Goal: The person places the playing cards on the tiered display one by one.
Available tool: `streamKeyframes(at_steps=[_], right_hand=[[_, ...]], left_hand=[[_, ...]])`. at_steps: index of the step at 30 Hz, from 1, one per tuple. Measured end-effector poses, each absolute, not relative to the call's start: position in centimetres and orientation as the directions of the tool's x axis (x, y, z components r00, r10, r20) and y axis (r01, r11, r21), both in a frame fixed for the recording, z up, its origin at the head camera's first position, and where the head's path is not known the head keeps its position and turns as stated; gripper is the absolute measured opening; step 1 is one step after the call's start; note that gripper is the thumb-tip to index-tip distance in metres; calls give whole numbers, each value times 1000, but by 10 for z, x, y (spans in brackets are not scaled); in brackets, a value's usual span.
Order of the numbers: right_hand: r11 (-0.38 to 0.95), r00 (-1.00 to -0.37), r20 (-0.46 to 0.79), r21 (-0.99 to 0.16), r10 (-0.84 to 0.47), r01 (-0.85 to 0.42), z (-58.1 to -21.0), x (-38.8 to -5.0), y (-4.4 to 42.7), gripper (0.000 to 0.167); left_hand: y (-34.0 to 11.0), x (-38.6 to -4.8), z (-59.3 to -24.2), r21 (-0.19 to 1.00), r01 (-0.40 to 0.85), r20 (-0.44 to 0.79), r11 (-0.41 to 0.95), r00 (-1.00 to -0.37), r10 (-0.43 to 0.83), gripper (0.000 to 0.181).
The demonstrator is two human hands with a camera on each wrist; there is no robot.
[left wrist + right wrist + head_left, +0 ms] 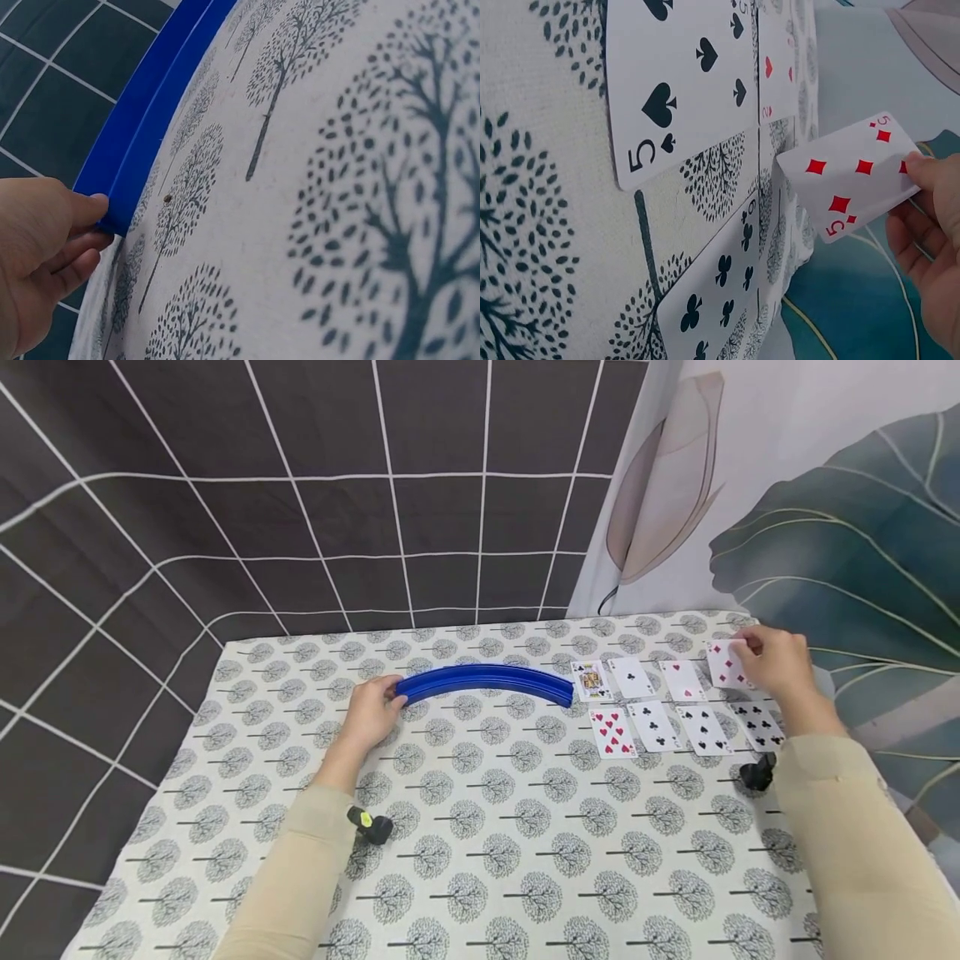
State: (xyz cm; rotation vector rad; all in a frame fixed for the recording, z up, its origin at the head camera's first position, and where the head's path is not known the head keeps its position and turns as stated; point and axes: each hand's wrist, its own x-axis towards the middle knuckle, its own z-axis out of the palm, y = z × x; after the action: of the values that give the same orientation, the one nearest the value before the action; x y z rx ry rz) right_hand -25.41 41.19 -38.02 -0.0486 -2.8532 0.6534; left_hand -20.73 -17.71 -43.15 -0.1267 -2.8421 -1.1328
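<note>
My left hand (371, 714) pinches the left end of a curved blue rack (487, 677); in the left wrist view the thumb and fingers of the hand (45, 255) grip the rack's end (135, 150). My right hand (776, 668) pinches the five of diamonds (724, 665) at the back right. Seen from the right wrist, that card (855, 178) is tilted, its face showing, with the hand (934, 232) at its edge. Near it lie the two of hearts (682, 681), the five of spades (705, 730) and a clubs card (759, 725).
Left of those cards lie a face card (591, 681), the two of clubs (632, 678), a hearts card (612, 732) and another clubs card (655, 727), in two rows. The tablecloth (480, 852) has a tree print. A dark tiled curtain (435, 518) hangs behind.
</note>
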Motion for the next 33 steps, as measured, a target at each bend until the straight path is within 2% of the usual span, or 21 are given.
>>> streamKeyframes(at_steps=[4, 18, 27, 33], right_hand=[[894, -967, 238, -448, 91, -26, -381, -253, 409, 33], [864, -950, 287, -502, 123, -40, -370, -250, 390, 40], [873, -919, 390, -465, 56, -145, -368, -251, 381, 30], [868, -926, 373, -475, 53, -142, -370, -254, 376, 29]], left_hand=[[-178, -208, -433, 689, 110, 96, 716, -994, 60, 47], [-179, -211, -442, 685, 117, 116, 719, -992, 51, 39], [-179, -212, -443, 695, 139, 128, 706, -989, 68, 37], [-179, -211, -441, 699, 106, 98, 707, -994, 52, 38]])
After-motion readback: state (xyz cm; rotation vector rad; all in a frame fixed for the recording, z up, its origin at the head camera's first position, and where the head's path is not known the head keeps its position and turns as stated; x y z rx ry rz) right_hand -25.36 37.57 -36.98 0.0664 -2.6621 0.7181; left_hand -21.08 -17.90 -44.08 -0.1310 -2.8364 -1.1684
